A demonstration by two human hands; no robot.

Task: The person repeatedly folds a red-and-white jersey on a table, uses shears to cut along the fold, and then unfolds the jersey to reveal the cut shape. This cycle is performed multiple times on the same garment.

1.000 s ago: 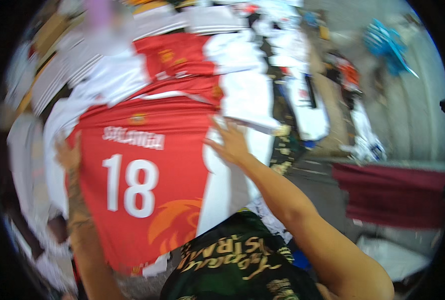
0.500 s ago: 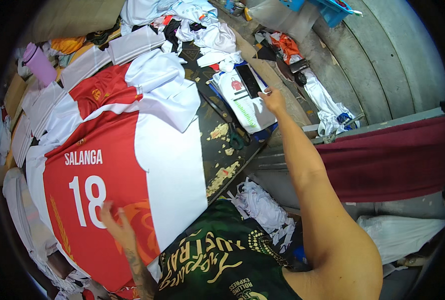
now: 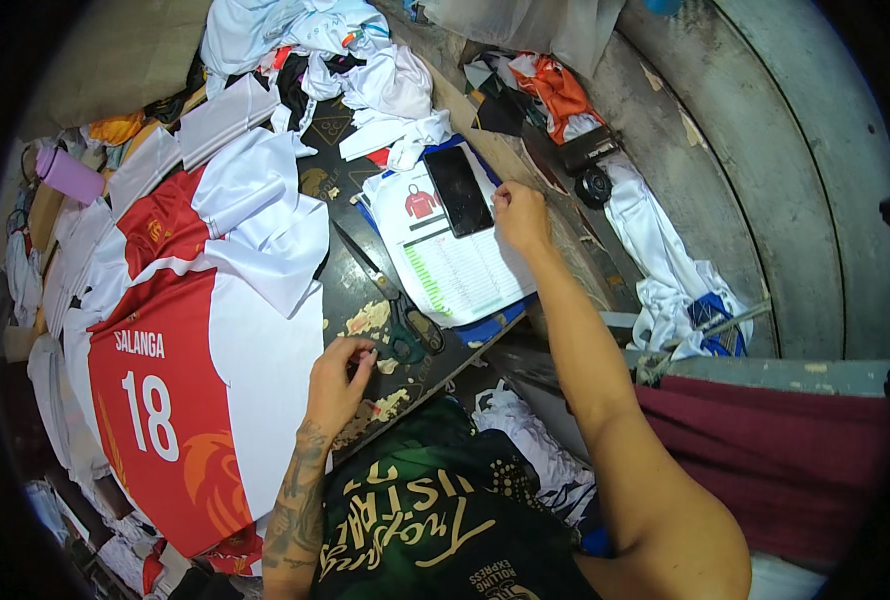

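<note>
My right hand (image 3: 522,216) is at the right edge of a printed sheet (image 3: 465,275) with a table and a red garment picture. Its fingers are curled together, and whatever they may pinch is hidden. Beside its fingertips, a black phone (image 3: 459,190) lies on the sheet. My left hand (image 3: 339,380) hovers by the table's near edge, fingers loosely bent and thumb apart, holding nothing. Just past its fingertips lie dark-handled scissors (image 3: 401,330), blades pointing away to the left. Farther left, a red and white jersey panel (image 3: 170,385) is spread out, with white fabric (image 3: 270,230) bunched over its top.
Crumpled white cloth (image 3: 395,85) is heaped at the far side. A pink tumbler (image 3: 70,175) stands far left, near folded white pieces (image 3: 227,122). Right of the table are a black tape-like roll (image 3: 594,187) and white cloth (image 3: 650,225). Maroon fabric (image 3: 765,460) hangs at the right.
My left hand has moved right, off the red jersey panel to beside the scissors. The right hand stays by the phone and sheet. The view has shifted toward the right.
</note>
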